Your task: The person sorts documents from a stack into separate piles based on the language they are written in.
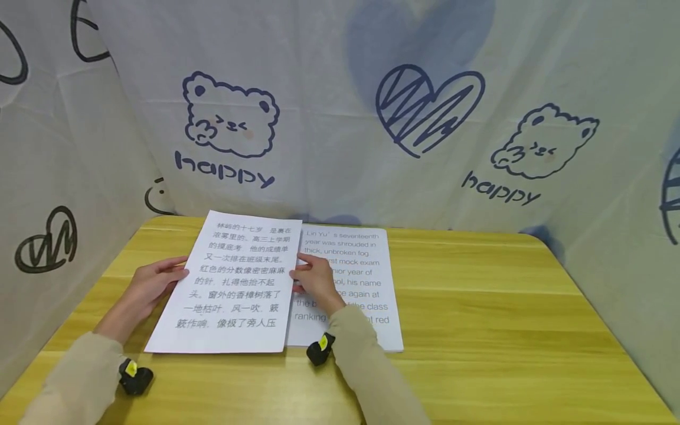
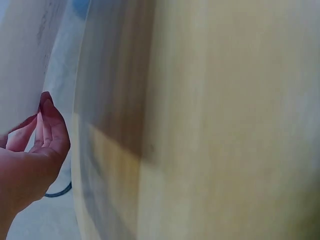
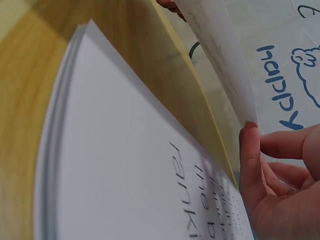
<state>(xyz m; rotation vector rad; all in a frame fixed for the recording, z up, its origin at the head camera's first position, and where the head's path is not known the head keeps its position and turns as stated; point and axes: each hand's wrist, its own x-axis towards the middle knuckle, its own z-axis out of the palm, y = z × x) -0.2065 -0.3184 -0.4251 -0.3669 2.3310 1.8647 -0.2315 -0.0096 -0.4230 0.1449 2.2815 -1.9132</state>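
Between both hands is a white sheet of paper [image 1: 234,283] printed with Chinese characters, raised over the table at the left. My left hand [image 1: 154,286] pinches its left edge; in the left wrist view the thumb and fingertips meet at the paper's edge. On the opposite edge, my right hand [image 1: 316,280] pinches the sheet, as the right wrist view shows with thumb and fingers on either side of it. Under and right of it lies a stack of paper [image 3: 115,150], its top page printed in English, partly hidden by the sheet and my right hand.
The yellow wooden table [image 1: 504,330] stretches to the right of the stack. A white cloth [image 1: 329,136] with bear, heart and "happy" drawings hangs behind the table and along its sides. Black wrist devices [image 1: 135,378] sit at both sleeves.
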